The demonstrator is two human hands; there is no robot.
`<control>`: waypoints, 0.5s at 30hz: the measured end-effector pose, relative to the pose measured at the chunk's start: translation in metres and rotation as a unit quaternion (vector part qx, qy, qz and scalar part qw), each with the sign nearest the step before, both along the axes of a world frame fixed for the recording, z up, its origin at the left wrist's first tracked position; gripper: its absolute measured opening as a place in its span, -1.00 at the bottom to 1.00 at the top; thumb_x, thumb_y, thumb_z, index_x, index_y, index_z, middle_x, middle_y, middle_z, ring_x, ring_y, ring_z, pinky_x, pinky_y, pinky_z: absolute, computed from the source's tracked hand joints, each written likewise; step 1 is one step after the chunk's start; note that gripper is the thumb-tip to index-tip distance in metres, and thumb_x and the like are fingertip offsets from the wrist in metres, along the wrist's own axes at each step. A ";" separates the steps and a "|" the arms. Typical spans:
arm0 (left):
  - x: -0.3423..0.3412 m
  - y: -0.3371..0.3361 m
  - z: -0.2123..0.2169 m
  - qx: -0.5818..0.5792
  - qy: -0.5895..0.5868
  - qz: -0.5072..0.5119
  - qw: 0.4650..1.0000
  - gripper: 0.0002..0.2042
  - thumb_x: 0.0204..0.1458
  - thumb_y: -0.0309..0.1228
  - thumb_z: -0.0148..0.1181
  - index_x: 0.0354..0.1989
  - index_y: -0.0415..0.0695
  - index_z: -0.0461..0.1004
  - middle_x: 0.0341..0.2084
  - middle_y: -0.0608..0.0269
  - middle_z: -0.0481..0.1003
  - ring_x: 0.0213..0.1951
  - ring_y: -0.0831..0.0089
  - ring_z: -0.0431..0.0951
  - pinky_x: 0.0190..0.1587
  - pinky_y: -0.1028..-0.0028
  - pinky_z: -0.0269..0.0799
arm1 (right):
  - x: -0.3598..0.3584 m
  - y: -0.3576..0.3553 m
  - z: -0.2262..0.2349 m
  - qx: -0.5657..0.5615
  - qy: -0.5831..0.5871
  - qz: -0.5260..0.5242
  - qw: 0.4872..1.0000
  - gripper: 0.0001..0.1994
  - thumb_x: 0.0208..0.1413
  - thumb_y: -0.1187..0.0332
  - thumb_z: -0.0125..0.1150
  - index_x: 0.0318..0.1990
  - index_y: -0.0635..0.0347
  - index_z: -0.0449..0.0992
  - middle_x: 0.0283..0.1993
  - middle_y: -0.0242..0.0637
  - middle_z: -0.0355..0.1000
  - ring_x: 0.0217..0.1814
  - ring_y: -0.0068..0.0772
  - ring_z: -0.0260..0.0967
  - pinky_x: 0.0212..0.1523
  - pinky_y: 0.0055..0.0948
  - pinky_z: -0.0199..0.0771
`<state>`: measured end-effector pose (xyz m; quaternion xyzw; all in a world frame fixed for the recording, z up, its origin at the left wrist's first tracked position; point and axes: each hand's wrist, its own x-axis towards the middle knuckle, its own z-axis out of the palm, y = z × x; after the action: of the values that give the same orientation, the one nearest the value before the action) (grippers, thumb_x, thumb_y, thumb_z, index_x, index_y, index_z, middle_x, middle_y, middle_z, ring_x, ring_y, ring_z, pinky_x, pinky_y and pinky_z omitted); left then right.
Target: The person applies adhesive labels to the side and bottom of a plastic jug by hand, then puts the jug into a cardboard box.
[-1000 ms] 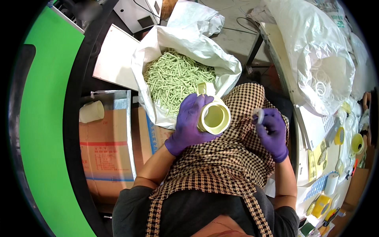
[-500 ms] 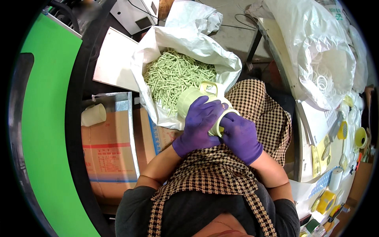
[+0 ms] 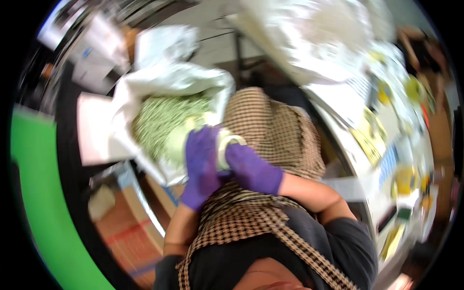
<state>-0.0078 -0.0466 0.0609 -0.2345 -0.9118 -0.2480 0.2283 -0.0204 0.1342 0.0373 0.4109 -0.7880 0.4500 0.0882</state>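
The picture is motion-blurred. Both hands wear purple gloves. The left hand (image 3: 202, 159) wraps around the side of a pale green cylindrical container (image 3: 193, 140), fingers curled against its wall. The right hand (image 3: 251, 169) is closed at the container's open white rim (image 3: 231, 142), touching it; what its fingertips pinch cannot be told. The container is held above the person's lap, at the edge of an open white sack (image 3: 164, 92) filled with small pale green pieces (image 3: 159, 121). A checked cloth (image 3: 275, 125) covers the lap. A cardboard box (image 3: 130, 227) stands below the sack. A cluttered worktop (image 3: 386, 140) runs along the person's right.
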 end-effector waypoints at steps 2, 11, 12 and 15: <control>-0.008 0.005 0.005 -0.081 -0.038 0.017 0.996 -0.29 -0.04 0.03 0.39 0.22 -0.19 0.45 0.13 -0.03 0.51 0.25 0.00 0.44 0.42 -0.04 0.08 | -0.001 0.000 -0.002 0.008 -0.155 -0.012 0.988 -0.75 0.04 0.44 0.26 -0.12 0.32 0.49 -0.11 0.10 0.47 -0.12 0.19 0.46 -0.10 -0.02 0.46; -0.007 0.023 0.004 -0.126 0.181 -0.255 0.942 -0.64 0.27 -0.10 0.18 0.18 0.31 0.27 0.11 0.48 0.49 0.15 0.29 0.49 0.48 -0.21 -0.11 | 0.091 0.243 0.034 -0.094 0.057 -0.464 0.879 -0.67 -0.02 0.61 0.38 -0.04 0.22 0.62 -0.02 -0.14 0.57 0.10 -0.10 0.53 0.11 -0.22 0.54; -0.003 0.027 -0.005 -0.122 0.161 -0.287 0.936 -0.64 0.21 0.00 0.23 0.14 0.43 0.33 0.11 0.58 0.49 0.08 0.42 0.49 0.45 -0.14 -0.04 | 0.101 0.278 0.038 -0.009 0.137 -0.577 0.805 -0.66 -0.01 0.59 0.41 -0.03 0.23 0.60 -0.04 -0.13 0.57 0.08 -0.12 0.53 0.09 -0.26 0.53; 0.001 0.037 -0.039 -0.155 0.139 -0.359 0.910 -0.65 0.13 0.02 0.31 0.09 0.57 0.43 0.12 0.70 0.48 0.09 0.52 0.48 0.39 -0.06 0.04 | 0.150 0.366 0.010 0.059 0.108 -0.668 0.734 -0.63 0.00 0.50 0.46 0.00 0.22 0.59 0.00 -0.11 0.55 0.08 -0.05 0.51 0.09 -0.21 0.51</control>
<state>-0.0072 -0.0093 0.0216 -0.6107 -0.7521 -0.1334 0.2089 0.1298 0.5006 0.0471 -0.1714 -0.8698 0.1805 0.4259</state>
